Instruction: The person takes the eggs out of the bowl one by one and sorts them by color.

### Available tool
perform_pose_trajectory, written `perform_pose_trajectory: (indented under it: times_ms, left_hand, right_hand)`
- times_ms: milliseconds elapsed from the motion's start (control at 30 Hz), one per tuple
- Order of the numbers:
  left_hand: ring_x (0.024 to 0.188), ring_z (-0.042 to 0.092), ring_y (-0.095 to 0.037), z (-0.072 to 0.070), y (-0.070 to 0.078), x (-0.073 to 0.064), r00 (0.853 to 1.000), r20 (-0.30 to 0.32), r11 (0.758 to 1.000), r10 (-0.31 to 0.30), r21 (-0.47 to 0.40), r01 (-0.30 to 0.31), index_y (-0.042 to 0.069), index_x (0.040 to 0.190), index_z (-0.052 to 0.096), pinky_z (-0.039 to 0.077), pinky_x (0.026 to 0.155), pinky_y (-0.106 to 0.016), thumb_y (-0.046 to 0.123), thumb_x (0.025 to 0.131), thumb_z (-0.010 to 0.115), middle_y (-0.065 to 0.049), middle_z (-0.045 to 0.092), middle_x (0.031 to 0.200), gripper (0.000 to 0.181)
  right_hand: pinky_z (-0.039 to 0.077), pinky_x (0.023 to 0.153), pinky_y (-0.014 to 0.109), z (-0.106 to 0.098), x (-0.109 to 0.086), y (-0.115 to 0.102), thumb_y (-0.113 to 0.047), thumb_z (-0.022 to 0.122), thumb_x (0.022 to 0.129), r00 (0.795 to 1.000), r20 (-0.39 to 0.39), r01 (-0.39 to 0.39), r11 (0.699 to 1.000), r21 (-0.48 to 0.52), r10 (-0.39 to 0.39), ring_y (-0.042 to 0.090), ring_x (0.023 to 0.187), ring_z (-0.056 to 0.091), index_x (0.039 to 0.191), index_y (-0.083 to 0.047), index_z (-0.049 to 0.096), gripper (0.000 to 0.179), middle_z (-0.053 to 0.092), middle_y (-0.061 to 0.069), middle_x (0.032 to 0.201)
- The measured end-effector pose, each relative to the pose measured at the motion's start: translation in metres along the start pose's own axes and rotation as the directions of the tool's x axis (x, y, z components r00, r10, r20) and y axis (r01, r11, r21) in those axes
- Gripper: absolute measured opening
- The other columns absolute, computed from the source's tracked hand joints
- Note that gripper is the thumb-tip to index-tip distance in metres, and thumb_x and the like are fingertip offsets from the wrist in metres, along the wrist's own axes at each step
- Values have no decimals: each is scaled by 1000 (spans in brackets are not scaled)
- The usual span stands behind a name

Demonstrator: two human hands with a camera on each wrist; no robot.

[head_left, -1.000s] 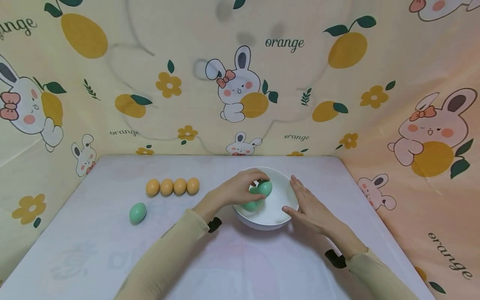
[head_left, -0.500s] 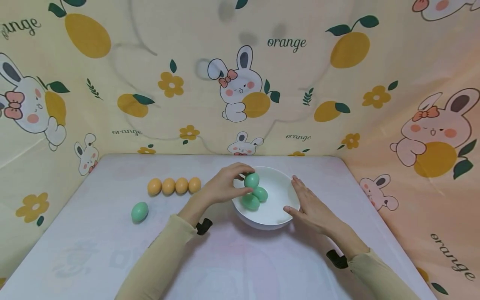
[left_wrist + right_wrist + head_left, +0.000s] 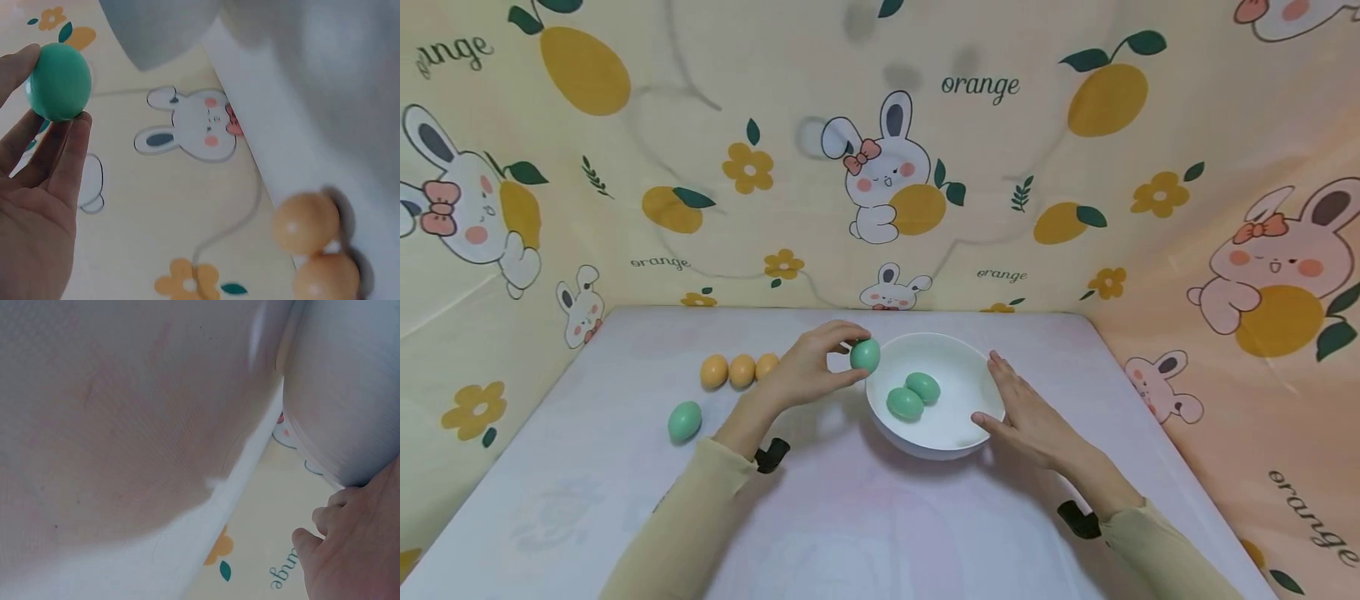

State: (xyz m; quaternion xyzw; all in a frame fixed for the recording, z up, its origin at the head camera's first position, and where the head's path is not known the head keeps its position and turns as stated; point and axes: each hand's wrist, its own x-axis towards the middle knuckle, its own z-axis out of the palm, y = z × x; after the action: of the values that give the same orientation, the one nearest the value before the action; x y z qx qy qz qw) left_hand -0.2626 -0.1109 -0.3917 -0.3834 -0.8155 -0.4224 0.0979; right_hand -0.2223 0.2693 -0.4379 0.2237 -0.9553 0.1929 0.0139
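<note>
A green egg (image 3: pixel 865 356) is pinched between the thumb and fingertips of my left hand (image 3: pixel 812 364), held up at the left rim of a white bowl (image 3: pixel 958 392). The left wrist view shows the same green egg (image 3: pixel 59 81) with the thumb on one side and fingers on the other. Inside the bowl two green eggs (image 3: pixel 906 403) lie side by side at the left. My right hand (image 3: pixel 1030 417) rests with extended fingers against the bowl's right side, its thumb at the near rim. In the right wrist view, the fingers (image 3: pixel 306 540) lie along the bowl's outer wall (image 3: pixel 350 387).
Orange eggs (image 3: pixel 713 372) stand in a row left of the bowl, partly hidden behind my left hand. Nearer to me lies another green egg (image 3: pixel 685 422). A white cloth covers the table (image 3: pixel 865 517), and a patterned curtain (image 3: pixel 820 167) rises behind it.
My left hand has lifted a green egg from inside the bowl and carried it left to the rim. Two green eggs stay in the bowl. The right hand stays at the bowl's side.
</note>
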Motion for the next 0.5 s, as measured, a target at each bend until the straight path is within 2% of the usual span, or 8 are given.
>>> perform_pose_trajectory:
  times_ms: [367, 500]
  left_hand:
    - [117, 64, -28, -32, -3, -28, 997, -18, 994, -72, 80, 73, 0, 131, 66, 56, 99, -41, 7, 86, 86, -13, 64, 134, 50]
    - [117, 65, -30, -43, -5, -38, 996, -21, 991, -82, 101, 83, 0, 130, 66, 56, 99, -45, 6, 86, 85, -14, 64, 134, 48]
  right_hand:
    - [19, 124, 61, -1, 0, 0, -54, 56, 103, 1000, 0, 3, 1000, 4, -3, 43, 158, 13, 164, 3, 12, 95, 8, 18, 173]
    - [18, 124, 61, -1, 0, 0, -54, 56, 104, 1000, 0, 4, 1000, 3, -4, 43, 157, 13, 164, 3, 11, 94, 8, 18, 173]
